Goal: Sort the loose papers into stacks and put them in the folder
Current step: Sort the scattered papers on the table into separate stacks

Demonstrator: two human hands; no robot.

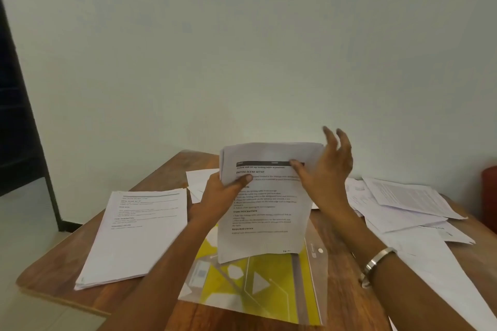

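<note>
A: While the left hand (220, 193) grips the upright sheaf of white printed pages (265, 201) by its left edge, thumb across the front, what does the right hand (326, 169) do?

B: It lies flat against the sheaf's upper right edge, thumb on the dark header bar, fingers straight and spread past the top. It presses, it does not clasp. A metal bangle (376, 263) sits on that wrist.

A: Where does the sheaf stand?

B: Its lower edge rests on or just above the translucent plastic folder with yellow geometric print (250, 285), which lies flat on the brown wooden table (64, 258) directly below both hands. I cannot tell if it touches.

A: Status of the task?

B: Judged partly done. One squared stack of white printed sheets (134, 234) lies left of the folder, near the left forearm. A second stack is in hand, probably being squared up.

A: Remaining?

B: A scatter of loose white papers (403, 207) overlaps at the right, beyond the right forearm, unsorted. More white sheets (200, 183) lie behind the left hand. Whether the folder holds any paper yet, I cannot tell.
</note>
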